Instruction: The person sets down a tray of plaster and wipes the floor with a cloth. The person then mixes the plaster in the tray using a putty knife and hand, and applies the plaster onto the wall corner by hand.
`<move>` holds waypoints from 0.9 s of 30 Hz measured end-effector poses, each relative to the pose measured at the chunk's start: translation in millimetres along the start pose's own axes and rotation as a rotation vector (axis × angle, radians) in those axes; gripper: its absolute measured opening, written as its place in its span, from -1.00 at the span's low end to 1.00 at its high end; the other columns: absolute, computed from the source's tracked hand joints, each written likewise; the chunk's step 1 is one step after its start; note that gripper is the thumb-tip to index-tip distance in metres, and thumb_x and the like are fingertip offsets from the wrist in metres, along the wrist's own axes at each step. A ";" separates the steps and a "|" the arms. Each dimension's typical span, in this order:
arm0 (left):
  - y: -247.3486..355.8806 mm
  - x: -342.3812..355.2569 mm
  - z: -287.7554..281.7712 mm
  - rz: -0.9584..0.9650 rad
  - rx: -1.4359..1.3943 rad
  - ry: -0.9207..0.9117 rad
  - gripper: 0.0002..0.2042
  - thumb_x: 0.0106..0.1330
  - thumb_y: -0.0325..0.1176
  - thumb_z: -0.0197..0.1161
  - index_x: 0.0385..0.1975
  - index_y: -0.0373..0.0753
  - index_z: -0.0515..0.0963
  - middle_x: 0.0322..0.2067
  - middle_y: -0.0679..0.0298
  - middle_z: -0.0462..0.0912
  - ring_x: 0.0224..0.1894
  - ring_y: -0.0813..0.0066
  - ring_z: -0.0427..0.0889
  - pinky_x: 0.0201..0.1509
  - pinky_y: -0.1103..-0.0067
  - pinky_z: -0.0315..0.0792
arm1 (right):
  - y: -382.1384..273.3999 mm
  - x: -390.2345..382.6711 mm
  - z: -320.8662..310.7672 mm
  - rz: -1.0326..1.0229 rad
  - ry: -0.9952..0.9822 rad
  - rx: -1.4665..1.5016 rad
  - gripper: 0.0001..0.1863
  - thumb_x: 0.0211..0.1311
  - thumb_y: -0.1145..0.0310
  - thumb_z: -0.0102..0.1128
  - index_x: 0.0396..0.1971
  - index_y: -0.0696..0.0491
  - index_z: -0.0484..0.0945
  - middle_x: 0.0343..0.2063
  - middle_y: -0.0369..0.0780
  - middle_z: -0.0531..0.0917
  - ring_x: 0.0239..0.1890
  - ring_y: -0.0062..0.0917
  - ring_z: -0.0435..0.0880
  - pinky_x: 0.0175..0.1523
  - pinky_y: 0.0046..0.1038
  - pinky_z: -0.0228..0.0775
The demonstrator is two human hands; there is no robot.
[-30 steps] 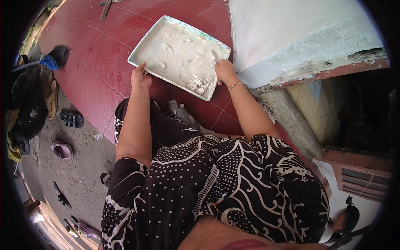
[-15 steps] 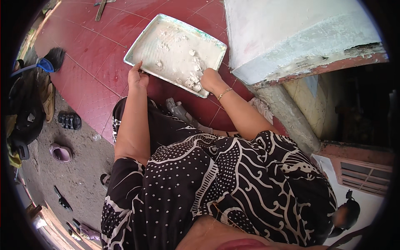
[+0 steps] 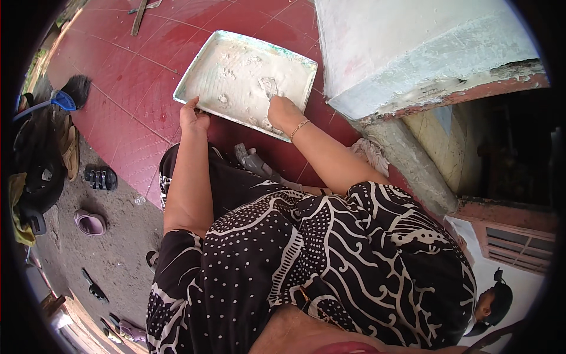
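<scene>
**Tray of lumpy paste: hefty, sloppy, slick at the edges**

So the tray (image 3: 265, 45) is right in front of me over the red tile floor (image 3: 130, 71); can't tell if it's sitting flat or propped on something. My left hand (image 3: 194, 117) has the near edge pinched, thumb up on the rim. My right hand (image 3: 285, 113) is closed around what looks like a paste-coated scraper (image 3: 268, 87), handle mostly hidden by my fist.

My guess on handling: the tray's fairly stiff, but that wide layer of off-white paste (image 3: 218, 68) makes it heavier than it looks, and it'd slop if tipped. Rim's smeared, so probably slippery. I'd grab both short sides, fingers underneath. The lumps seem soft, easy to mash.

Headcount: one tray, one scraper, two hands, one bracelet (image 3: 299, 128) on my right wrist. Off left, one blue-headed broom (image 3: 65, 101), one black strappy sandal (image 3: 100, 177), one mauve clog (image 3: 90, 223) near it. Lumps: several, too merged to count.
</scene>
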State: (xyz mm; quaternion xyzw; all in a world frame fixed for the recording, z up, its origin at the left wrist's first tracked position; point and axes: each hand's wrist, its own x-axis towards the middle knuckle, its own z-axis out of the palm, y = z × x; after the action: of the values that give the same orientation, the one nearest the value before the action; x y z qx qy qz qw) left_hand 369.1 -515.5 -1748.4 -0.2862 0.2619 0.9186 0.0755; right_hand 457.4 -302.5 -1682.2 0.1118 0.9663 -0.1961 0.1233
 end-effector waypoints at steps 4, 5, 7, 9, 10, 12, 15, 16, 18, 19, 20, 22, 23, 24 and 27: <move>1.8 1.9 -5.5 -0.024 0.002 0.003 -0.69 0.11 -0.59 0.01 -0.11 -0.44 0.28 -0.12 0.06 0.34 -0.06 0.16 0.39 0.10 0.22 0.27 | -3.9 -9.4 -9.8 -0.002 -0.155 -0.096 -0.72 0.04 0.45 -0.13 -0.37 0.26 0.55 -0.27 0.09 0.54 -0.16 -0.13 0.54 -0.09 -0.26 0.38; -2.2 -1.8 -6.0 -0.016 -0.002 0.005 -0.69 0.10 -0.59 0.02 -0.12 -0.44 0.28 -0.13 0.06 0.34 -0.07 0.15 0.39 0.10 0.22 0.27 | 3.8 -10.5 -5.1 0.003 -0.156 -0.095 -0.72 0.04 0.45 -0.13 -0.37 0.26 0.55 -0.27 0.09 0.54 -0.16 -0.13 0.54 -0.09 -0.26 0.38; -6.2 -2.5 -10.3 -0.009 -0.004 0.005 -0.70 0.09 -0.59 0.02 -0.13 -0.44 0.28 -0.14 0.06 0.35 -0.08 0.15 0.39 0.10 0.22 0.28 | 24.2 -14.8 5.3 -0.071 -0.184 -0.191 -0.72 0.05 0.41 -0.10 -0.36 0.24 0.55 -0.27 0.06 0.55 -0.18 -0.13 0.55 -0.09 -0.25 0.38; -5.3 3.1 -23.0 -0.010 0.001 0.001 -0.70 0.07 -0.59 0.03 -0.15 -0.45 0.29 -0.15 0.05 0.36 -0.09 0.14 0.40 0.10 0.22 0.28 | 30.9 -26.4 0.7 -0.146 -0.186 -0.189 -0.72 0.05 0.38 -0.08 -0.35 0.22 0.55 -0.28 0.05 0.55 -0.19 -0.14 0.55 -0.10 -0.25 0.38; -5.4 1.1 -28.8 -0.006 -0.002 0.008 -0.70 0.07 -0.59 0.03 -0.15 -0.45 0.29 -0.15 0.05 0.36 -0.09 0.14 0.40 0.10 0.22 0.28 | 35.0 -32.2 -4.5 -0.214 -0.183 -0.185 -0.72 0.05 0.36 -0.07 -0.33 0.20 0.55 -0.30 0.03 0.56 -0.21 -0.15 0.55 -0.10 -0.24 0.38; -5.6 -12.6 -20.7 0.016 0.047 0.002 -0.71 0.05 -0.59 0.04 -0.18 -0.45 0.30 -0.19 0.06 0.37 -0.12 0.14 0.41 0.08 0.22 0.29 | 38.7 -38.4 -20.7 -0.314 -0.176 -0.208 -0.72 0.05 0.32 -0.03 -0.33 0.17 0.55 -0.31 0.03 0.56 -0.22 -0.16 0.54 -0.10 -0.25 0.37; 1.7 -10.6 -22.8 0.002 0.071 0.032 -0.73 0.02 -0.60 0.04 -0.23 -0.44 0.32 -0.24 0.08 0.38 -0.16 0.15 0.42 0.04 0.23 0.32 | 31.2 -29.9 -24.1 -0.324 -0.008 -0.004 -0.71 0.08 0.28 0.00 -0.25 0.10 0.55 -0.29 -0.01 0.56 -0.19 -0.18 0.52 -0.08 -0.29 0.34; 2.1 -10.5 -24.1 0.008 0.069 0.034 -0.73 0.02 -0.60 0.04 -0.23 -0.44 0.32 -0.24 0.08 0.38 -0.16 0.15 0.42 0.04 0.23 0.32 | 22.3 -20.7 -25.6 -0.330 -0.009 -0.003 -0.71 0.08 0.28 0.00 -0.25 0.10 0.55 -0.29 -0.01 0.56 -0.19 -0.18 0.52 -0.08 -0.29 0.34; 0.6 -13.2 -21.4 0.012 0.067 0.021 -0.75 0.00 -0.60 0.04 -0.27 -0.43 0.33 -0.27 0.10 0.39 -0.18 0.17 0.42 0.00 0.23 0.33 | 4.3 3.5 -33.5 -0.379 -0.017 0.011 -0.69 0.08 0.26 0.02 -0.19 0.07 0.53 -0.27 -0.04 0.56 -0.18 -0.21 0.53 -0.07 -0.28 0.34; -0.2 -14.1 -19.3 0.017 0.066 0.024 -0.75 0.00 -0.60 0.04 -0.27 -0.43 0.33 -0.27 0.10 0.39 -0.18 0.17 0.42 0.00 0.23 0.33 | -5.5 14.3 -37.6 -0.384 -0.018 0.011 -0.69 0.08 0.26 0.02 -0.19 0.07 0.53 -0.27 -0.04 0.56 -0.18 -0.21 0.53 -0.07 -0.28 0.34; -1.2 -15.9 -16.0 0.019 0.062 0.009 -0.76 -0.01 -0.60 0.04 -0.28 -0.43 0.34 -0.28 0.10 0.39 -0.18 0.17 0.42 -0.01 0.23 0.33 | -16.2 24.1 -42.8 -0.311 -0.035 0.047 -0.68 0.09 0.27 0.03 -0.15 0.05 0.52 -0.28 -0.03 0.57 -0.18 -0.24 0.54 -0.07 -0.33 0.34; -2.7 -16.9 -10.1 0.018 0.062 -0.008 -0.76 -0.01 -0.60 0.04 -0.29 -0.43 0.34 -0.28 0.11 0.39 -0.18 0.18 0.43 -0.01 0.23 0.33 | -31.3 45.2 -42.7 -0.234 -0.049 0.084 -0.66 0.10 0.28 0.05 -0.11 0.03 0.50 -0.28 -0.03 0.58 -0.17 -0.28 0.55 -0.07 -0.37 0.35; -3.6 -17.8 -7.0 0.016 0.084 -0.048 -0.75 -0.02 -0.60 0.04 -0.28 -0.43 0.34 -0.28 0.11 0.40 -0.18 0.18 0.43 -0.01 0.24 0.32 | -35.6 56.9 -38.6 -0.266 0.004 0.036 -0.67 0.10 0.28 0.04 -0.11 0.02 0.51 -0.30 -0.04 0.59 -0.18 -0.28 0.56 -0.09 -0.37 0.36; -3.2 -15.9 -5.9 0.016 0.105 -0.086 -0.75 -0.03 -0.60 0.04 -0.28 -0.43 0.34 -0.28 0.12 0.40 -0.18 0.18 0.43 -0.01 0.25 0.32 | -42.8 66.7 -35.5 -0.300 0.056 -0.015 -0.68 0.11 0.28 0.03 -0.11 0.00 0.51 -0.31 -0.05 0.59 -0.20 -0.28 0.57 -0.11 -0.38 0.38; 3.7 -0.9 -5.3 0.024 0.081 -0.138 -0.75 -0.04 -0.61 0.04 -0.29 -0.43 0.33 -0.29 0.12 0.40 -0.20 0.20 0.43 -0.02 0.27 0.33 | -74.7 89.3 -31.4 -0.260 0.097 -0.061 -0.74 0.04 0.40 -0.06 -0.32 0.12 0.58 -0.31 -0.05 0.59 -0.21 -0.27 0.58 -0.09 -0.30 0.37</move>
State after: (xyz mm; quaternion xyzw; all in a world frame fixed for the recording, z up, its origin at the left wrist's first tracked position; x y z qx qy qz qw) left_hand 371.3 -521.5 -1750.0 -0.2159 0.2967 0.9255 0.0939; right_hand 347.2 -341.8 -1653.1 -0.0087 0.9830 -0.1752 0.0536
